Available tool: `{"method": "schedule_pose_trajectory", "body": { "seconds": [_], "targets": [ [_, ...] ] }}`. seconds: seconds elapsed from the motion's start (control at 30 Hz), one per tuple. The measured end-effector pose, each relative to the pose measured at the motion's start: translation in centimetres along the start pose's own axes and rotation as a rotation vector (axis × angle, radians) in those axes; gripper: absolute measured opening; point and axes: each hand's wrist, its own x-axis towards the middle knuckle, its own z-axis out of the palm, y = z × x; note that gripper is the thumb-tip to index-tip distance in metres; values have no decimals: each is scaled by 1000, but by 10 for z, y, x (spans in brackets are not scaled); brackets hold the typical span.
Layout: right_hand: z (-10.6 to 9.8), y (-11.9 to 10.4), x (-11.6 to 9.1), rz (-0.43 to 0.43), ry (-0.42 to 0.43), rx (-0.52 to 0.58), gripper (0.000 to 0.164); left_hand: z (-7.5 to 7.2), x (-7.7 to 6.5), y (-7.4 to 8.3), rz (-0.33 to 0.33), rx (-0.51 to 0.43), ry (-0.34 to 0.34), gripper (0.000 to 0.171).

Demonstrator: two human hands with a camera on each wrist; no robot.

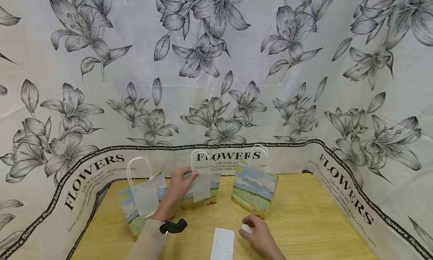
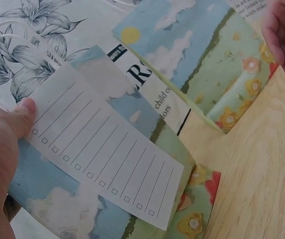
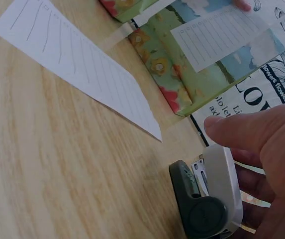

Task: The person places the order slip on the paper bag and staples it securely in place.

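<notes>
In the head view my left hand [image 1: 180,184] is at the top of the middle paper gift bag [image 1: 215,185], which has a painted meadow print and white handles. Its thumb presses a white checklist sheet [image 2: 107,154] against the bag's front, near the top edge; the fingers behind are hidden. My right hand [image 1: 259,237] is low over the table, right of the bag. It holds a small white and dark green stapler [image 3: 204,196], with the thumb above and curled fingers behind it. The stapler is apart from the bag and sheet.
A similar bag [image 1: 126,205] with a checklist sheet [image 1: 145,200] on its front stands at the left. Another bag [image 1: 253,188] stands at the right. One more checklist sheet [image 1: 223,243] lies on the wooden table [image 1: 304,222]. A flower-printed cloth [image 1: 216,79] hangs behind.
</notes>
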Motion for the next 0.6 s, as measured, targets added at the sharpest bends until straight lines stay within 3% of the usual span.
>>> {"method": "schedule_pose_trajectory", "body": {
  "seconds": [0.27, 0.43, 0.6],
  "targets": [
    [-3, 13, -1, 82, -15, -16, 38, 1, 0, 0, -31, 3, 31, 9],
    [0, 19, -1, 77, 56, -23, 33, 3, 5, -4, -17, 7, 25, 12],
    [3, 22, 0, 130, 94, -38, 26, 6, 3, -9, 2, -37, 9, 11]
  ]
}}
